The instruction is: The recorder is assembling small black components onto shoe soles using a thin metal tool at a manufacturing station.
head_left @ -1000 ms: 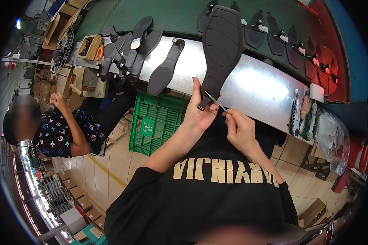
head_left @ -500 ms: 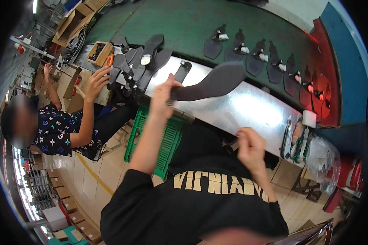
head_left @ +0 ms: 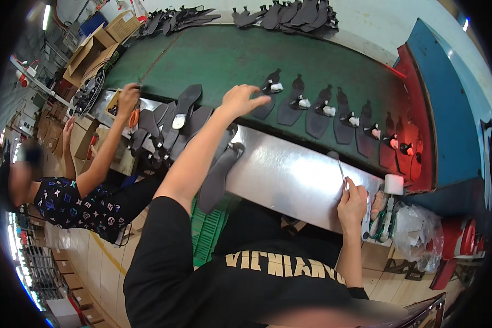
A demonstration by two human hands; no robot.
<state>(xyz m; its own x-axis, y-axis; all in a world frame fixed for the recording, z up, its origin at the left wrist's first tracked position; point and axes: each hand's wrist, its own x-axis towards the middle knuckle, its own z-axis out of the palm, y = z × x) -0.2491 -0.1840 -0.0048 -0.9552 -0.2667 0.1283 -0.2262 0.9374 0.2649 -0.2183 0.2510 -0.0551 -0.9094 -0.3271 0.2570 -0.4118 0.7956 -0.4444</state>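
Observation:
My left hand [head_left: 245,103] is empty, its fingers apart, reaching over the front edge of the green conveyor belt. Closest to it is the leftmost of a row of dark sandal soles [head_left: 265,104], each with a strap piece and a small white or pinkish wad. My right hand [head_left: 352,206] is closed around a thin metal tool [head_left: 343,170], which points up toward the belt; I cannot make out its kind. Below my left forearm, a dark shoe sole [head_left: 216,177] lies slanted over the near edge of the metal table [head_left: 279,180].
At the left, a co-worker's hand [head_left: 128,98] is raised near a pile of soles [head_left: 188,109]. A green crate [head_left: 208,235] stands below the table. Tools, a white roll [head_left: 393,185] and a plastic bag [head_left: 418,229] are at the right, beside a red-lit machine opening [head_left: 415,109].
My left hand has let go of the sole, now on the table edge, and moved up to the belt. My right hand has moved forward and now shows a thin metal tool.

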